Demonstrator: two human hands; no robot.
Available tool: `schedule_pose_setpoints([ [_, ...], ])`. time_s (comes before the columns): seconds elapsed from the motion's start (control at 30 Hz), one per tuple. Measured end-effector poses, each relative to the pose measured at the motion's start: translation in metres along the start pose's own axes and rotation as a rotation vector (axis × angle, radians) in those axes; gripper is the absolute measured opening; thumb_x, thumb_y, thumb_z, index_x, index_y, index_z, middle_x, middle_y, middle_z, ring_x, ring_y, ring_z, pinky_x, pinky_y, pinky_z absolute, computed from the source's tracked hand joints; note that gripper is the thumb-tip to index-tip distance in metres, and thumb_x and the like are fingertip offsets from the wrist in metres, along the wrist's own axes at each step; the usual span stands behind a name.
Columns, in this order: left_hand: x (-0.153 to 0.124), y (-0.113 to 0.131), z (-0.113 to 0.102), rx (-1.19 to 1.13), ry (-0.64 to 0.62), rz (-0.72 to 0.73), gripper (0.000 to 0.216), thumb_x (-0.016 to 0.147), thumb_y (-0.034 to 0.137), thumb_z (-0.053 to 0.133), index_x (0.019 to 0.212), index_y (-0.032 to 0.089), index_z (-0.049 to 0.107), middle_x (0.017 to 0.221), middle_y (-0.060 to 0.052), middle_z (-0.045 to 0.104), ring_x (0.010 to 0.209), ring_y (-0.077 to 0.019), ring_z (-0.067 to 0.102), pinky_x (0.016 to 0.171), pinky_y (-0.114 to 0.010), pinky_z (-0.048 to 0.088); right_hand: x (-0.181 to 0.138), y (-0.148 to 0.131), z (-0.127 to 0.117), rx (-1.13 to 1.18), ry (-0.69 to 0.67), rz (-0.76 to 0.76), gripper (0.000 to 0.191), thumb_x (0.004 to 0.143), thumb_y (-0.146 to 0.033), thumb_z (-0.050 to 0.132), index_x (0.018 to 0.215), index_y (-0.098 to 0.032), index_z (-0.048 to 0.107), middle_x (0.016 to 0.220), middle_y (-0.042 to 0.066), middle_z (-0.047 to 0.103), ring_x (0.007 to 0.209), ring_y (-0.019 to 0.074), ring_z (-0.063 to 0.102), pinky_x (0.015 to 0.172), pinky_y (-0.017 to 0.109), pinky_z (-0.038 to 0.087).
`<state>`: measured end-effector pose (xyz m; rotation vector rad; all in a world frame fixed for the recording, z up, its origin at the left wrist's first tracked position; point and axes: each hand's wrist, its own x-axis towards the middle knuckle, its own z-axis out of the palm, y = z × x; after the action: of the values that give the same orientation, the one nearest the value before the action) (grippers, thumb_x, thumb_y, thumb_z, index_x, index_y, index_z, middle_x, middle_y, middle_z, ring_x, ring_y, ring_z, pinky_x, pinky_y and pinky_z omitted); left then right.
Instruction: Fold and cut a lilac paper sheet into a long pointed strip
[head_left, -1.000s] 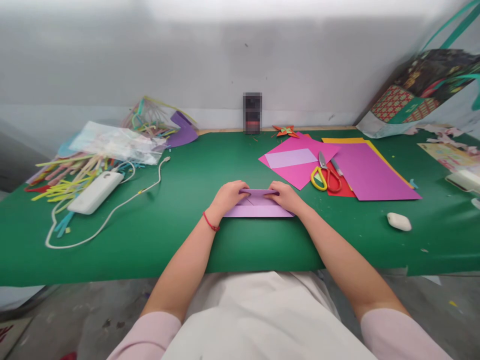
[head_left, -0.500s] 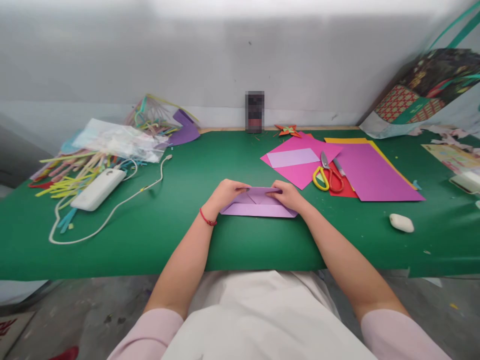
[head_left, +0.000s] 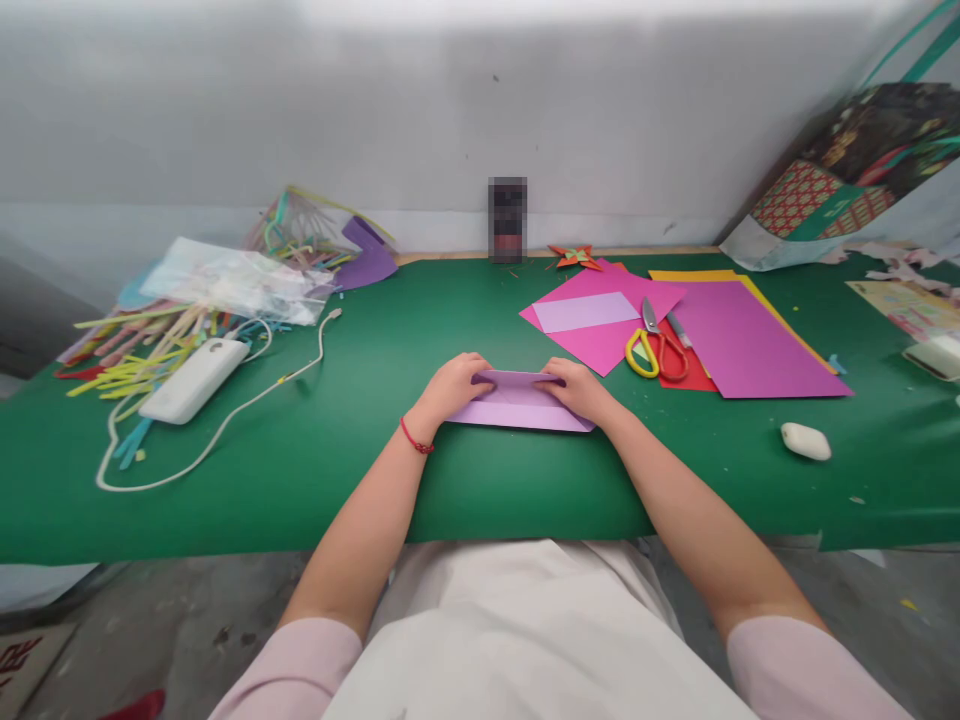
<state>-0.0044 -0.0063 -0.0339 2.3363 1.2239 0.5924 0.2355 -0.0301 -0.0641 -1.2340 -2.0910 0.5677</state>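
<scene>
A light purple sheet of folded paper (head_left: 517, 412) lies on the green table near its front edge. Its far edge is bent up and over toward me, while a flat strip shows along the near side. My left hand (head_left: 459, 388) pinches the far edge at its left end, thumb on the near face. At the right end, my right hand (head_left: 579, 390) grips the same edge in the same way. The fingers behind the paper are hidden. A red cord bracelet (head_left: 417, 438) circles my left wrist.
Scissors (head_left: 651, 335) with yellow and red handles lie on pink paper (head_left: 581, 352) to the right, beside purple sheets (head_left: 772, 345). A white earbud case (head_left: 805, 441) sits farther right. Leftward are a white power bank (head_left: 193, 380) with its cable and paper strips (head_left: 135, 365). A phone-like dark object (head_left: 508, 220) leans on the wall.
The raised far edge of the paper has come down slightly toward me, narrowing the gap above the near strip. Both hands keep their hold; the whole view has shifted slightly.
</scene>
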Motion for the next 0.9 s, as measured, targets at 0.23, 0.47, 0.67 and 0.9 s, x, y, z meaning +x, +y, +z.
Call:
schedule_pose_setpoints([
  [0.23, -0.003, 0.004, 0.01, 0.087, 0.113, 0.135, 0.047, 0.077, 0.02, 0.065, 0.123, 0.025, 0.055, 0.119, -0.007, 0.057, 0.111, -0.0228, 0.055, 0.097, -0.041, 0.044, -0.001, 0.002, -0.001, -0.063, 0.01, -0.029, 0.019, 0.088, -0.028, 0.053, 0.071, -0.022, 0.058, 0.077, 0.003, 0.057, 0.075, 0.0184, 0.054, 0.07, 0.031, 0.043],
  [0.47, -0.015, 0.015, 0.026, 0.354, 0.151, 0.23, 0.05, 0.081, 0.024, 0.063, 0.129, 0.022, 0.048, 0.142, -0.015, 0.042, 0.132, -0.0325, 0.038, 0.109, -0.055, 0.026, -0.004, -0.001, 0.002, -0.22, 0.023, -0.111, 0.021, 0.091, -0.028, 0.048, 0.075, -0.022, 0.06, 0.078, 0.007, 0.059, 0.076, 0.0213, 0.054, 0.071, 0.034, 0.042],
  [0.67, -0.028, 0.014, 0.034, 0.434, -0.025, 0.44, 0.035, 0.095, 0.013, 0.026, 0.094, 0.017, 0.061, 0.091, -0.01, 0.063, 0.079, -0.0188, 0.059, 0.073, -0.031, 0.047, -0.009, 0.0, 0.004, -0.273, 0.044, -0.134, 0.024, 0.093, -0.028, 0.045, 0.082, -0.022, 0.066, 0.083, 0.009, 0.063, 0.077, 0.0223, 0.055, 0.071, 0.036, 0.042],
  [0.9, -0.031, 0.007, 0.035, 0.357, 0.069, 0.387, 0.031, 0.098, 0.027, 0.031, 0.091, 0.017, 0.06, 0.087, -0.007, 0.06, 0.081, -0.0183, 0.057, 0.074, -0.031, 0.049, -0.007, 0.0, 0.001, -0.111, 0.068, -0.048, 0.014, 0.086, -0.033, 0.059, 0.083, -0.022, 0.067, 0.08, 0.005, 0.062, 0.078, 0.0208, 0.057, 0.073, 0.034, 0.045],
])
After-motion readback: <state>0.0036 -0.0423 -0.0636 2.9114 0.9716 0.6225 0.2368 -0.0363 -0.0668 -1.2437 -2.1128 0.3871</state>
